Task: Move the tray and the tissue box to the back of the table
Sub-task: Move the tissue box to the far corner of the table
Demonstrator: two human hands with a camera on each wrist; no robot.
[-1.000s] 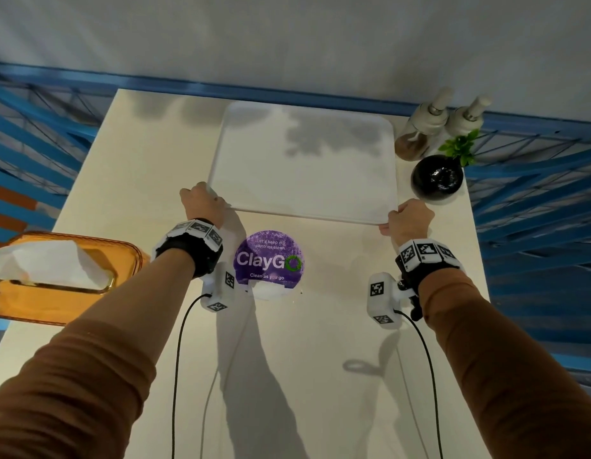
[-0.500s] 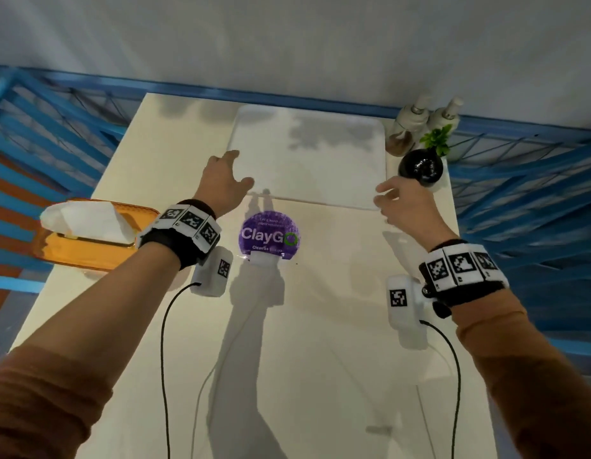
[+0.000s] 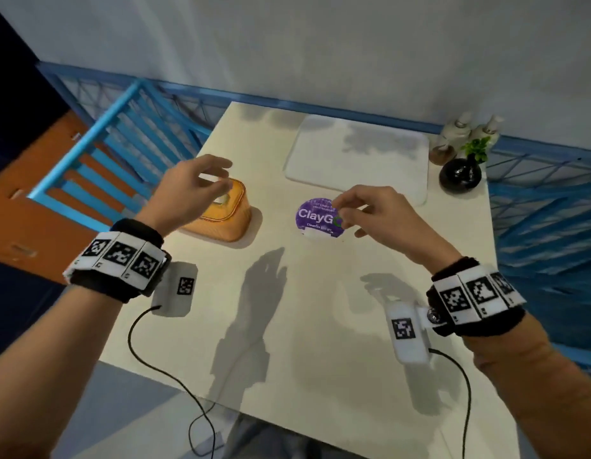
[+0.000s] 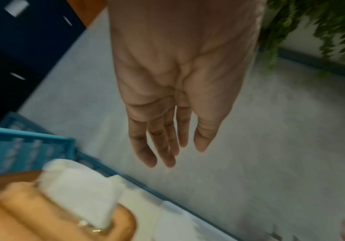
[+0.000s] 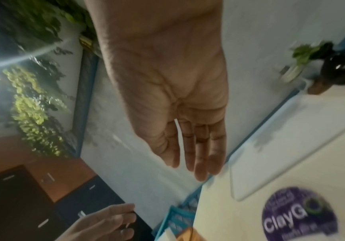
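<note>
The white tray (image 3: 357, 157) lies flat at the back of the table, next to the wall; its rim also shows in the right wrist view (image 5: 291, 146). The orange tissue box (image 3: 224, 220) stands near the table's left edge, a white tissue (image 4: 80, 187) sticking out of its top. My left hand (image 3: 227, 173) hovers just above the box with relaxed fingers (image 4: 163, 143), holding nothing. My right hand (image 3: 347, 220) hangs empty over the purple sticker, in front of the tray, its fingers (image 5: 196, 154) loose.
A round purple ClayGo sticker (image 3: 320, 217) is stuck to the table in front of the tray. A black vase with a green sprig (image 3: 459, 173) and two pump bottles (image 3: 453, 140) stand at the back right corner. Blue railings (image 3: 128, 134) border the table.
Both hands let go of the tray's front edge and drew back. The left hand swung left to above the tissue box, and the right hand came back over the sticker. The tray stays put.
</note>
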